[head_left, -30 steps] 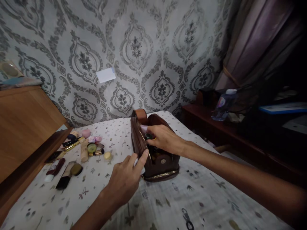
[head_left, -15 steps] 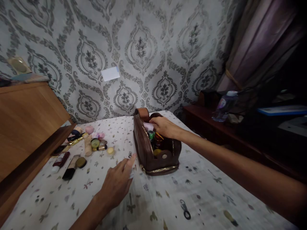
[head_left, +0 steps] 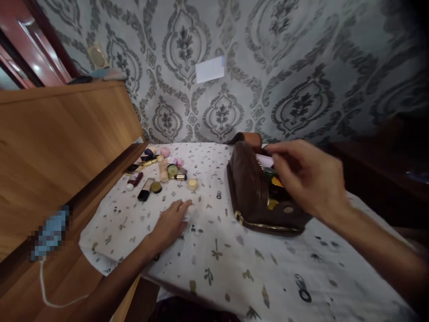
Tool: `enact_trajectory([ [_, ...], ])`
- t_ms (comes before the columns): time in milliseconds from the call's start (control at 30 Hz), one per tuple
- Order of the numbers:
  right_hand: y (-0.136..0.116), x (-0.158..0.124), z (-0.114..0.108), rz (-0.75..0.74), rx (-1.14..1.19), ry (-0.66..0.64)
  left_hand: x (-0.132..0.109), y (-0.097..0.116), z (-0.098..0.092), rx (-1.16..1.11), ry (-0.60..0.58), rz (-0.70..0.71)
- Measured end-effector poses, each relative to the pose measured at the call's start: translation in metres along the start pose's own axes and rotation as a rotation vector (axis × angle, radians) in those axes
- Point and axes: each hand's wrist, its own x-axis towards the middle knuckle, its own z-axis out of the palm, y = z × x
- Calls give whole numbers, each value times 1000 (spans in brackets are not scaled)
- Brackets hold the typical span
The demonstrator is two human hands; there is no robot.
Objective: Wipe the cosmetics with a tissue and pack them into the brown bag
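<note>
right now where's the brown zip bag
In the head view, the brown zip bag stands right of centre on the patterned sheet, the right hand at its opening.

Free lane between cosmetics (head_left: 163, 171) and bag (head_left: 247, 183); wall (head_left: 223, 109) behind.

Right of centre we see a brown bag (head_left: 246, 185) of what looks like smooth leather with a soft sheen, trimmed with a shiny gold-coloured metal zip (head_left: 271, 228). Across the lower middle we see matt, printed cloth (head_left: 221, 268), lightly creased. At centre left we make out a dark red tube (head_left: 136, 180) that looks like glossy plastic. At far left we have a smooth, grained wooden panel (head_left: 67, 125); in the upper middle, flat white paper (head_left: 210, 70) against matt wallpaper (head_left: 223, 112).
</note>
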Motion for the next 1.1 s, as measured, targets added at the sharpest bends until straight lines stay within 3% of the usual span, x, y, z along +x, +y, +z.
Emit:
enact_trajectory([
  [67,-22,-21,16,-153,157,-47,-4,-10,3,5,37,67],
  [133,-37,-40,43,-237,257,-238,-9,-16,6,9,56,137],
  [233,-47,-59,92,-132,269,-518,-18,-21,9,10,48,196],
  [333,-46,-62,139,31,244,-638,-27,-24,10,9,37,251],
  [500,-42,-53,202,151,178,-524,-31,-30,6,-42,48,295],
  [667,-33,-60,244,227,204,-400,-13,-50,0,-121,118,176],
  [867,-18,-68,259,238,274,-316,38,-94,-15,-29,249,-208],
  [967,-15,-70,260,239,317,-292,62,-108,-21,28,276,-309],
  [1100,-11,-73,264,254,355,-266,79,-110,-16,91,286,-361],
])
